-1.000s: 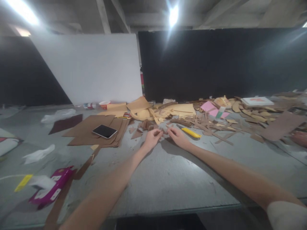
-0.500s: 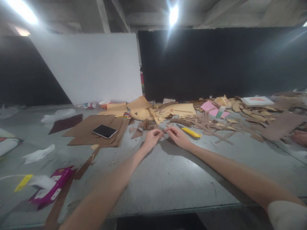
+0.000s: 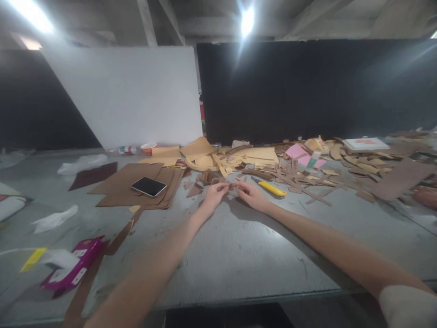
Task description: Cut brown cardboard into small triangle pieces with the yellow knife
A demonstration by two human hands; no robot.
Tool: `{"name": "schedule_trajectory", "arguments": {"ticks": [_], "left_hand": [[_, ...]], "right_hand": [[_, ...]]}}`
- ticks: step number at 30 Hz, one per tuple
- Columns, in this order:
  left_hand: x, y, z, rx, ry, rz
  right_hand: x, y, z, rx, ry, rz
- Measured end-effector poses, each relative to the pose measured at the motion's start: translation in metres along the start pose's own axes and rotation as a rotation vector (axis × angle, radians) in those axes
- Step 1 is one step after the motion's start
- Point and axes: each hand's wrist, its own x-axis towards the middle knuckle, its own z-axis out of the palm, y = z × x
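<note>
My left hand (image 3: 215, 194) and my right hand (image 3: 251, 196) meet fingertip to fingertip above the middle of the grey table. Both are closed in a pinch around a small brownish piece that is mostly hidden by the fingers, so I cannot make out its kind. Just right of my right hand lies a yellow utility knife (image 3: 272, 188), its dark end pointing toward the back left. Small brown triangular scraps (image 3: 195, 189) lie left of and behind my left hand.
Brown sheets (image 3: 126, 182) carry a phone (image 3: 149, 187) at the left. Behind my hands spreads a heap of tan and brown strips (image 3: 290, 175). A purple tissue pack (image 3: 75, 264) sits front left. Another person's hand (image 3: 425, 197) shows at the right edge.
The fingertips of both hands have shifted slightly and come closer together, with the fingers of my right hand straighter. The knife, phone and scraps stay where they were.
</note>
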Motion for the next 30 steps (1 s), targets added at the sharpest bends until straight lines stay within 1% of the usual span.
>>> {"name": "schedule_trajectory", "arguments": {"ticks": [3,5,11,14,18,26,30], "left_hand": [[0.003,0.0,-0.003,-0.13,0.022,-0.049],[0.004,0.0,-0.004,-0.155,0.027,-0.061],[0.004,-0.003,-0.005,-0.094,0.075,-0.025],[0.002,-0.005,-0.004,-0.063,0.115,0.017],[0.001,-0.005,-0.004,-0.036,0.166,0.031],[0.001,-0.004,-0.004,-0.043,0.185,0.01],[0.001,-0.004,-0.003,-0.051,0.178,0.009]], "right_hand": [[0.001,0.004,0.001,-0.065,0.008,-0.057],[0.002,0.008,0.002,-0.086,0.02,-0.086],[0.002,0.012,0.005,-0.123,0.006,-0.102],[0.0,0.008,0.004,-0.122,0.027,-0.109],[-0.001,0.003,0.0,-0.137,0.068,-0.086],[-0.001,0.002,-0.001,-0.134,0.071,-0.093],[-0.002,0.002,0.001,-0.108,0.037,-0.094]]}}
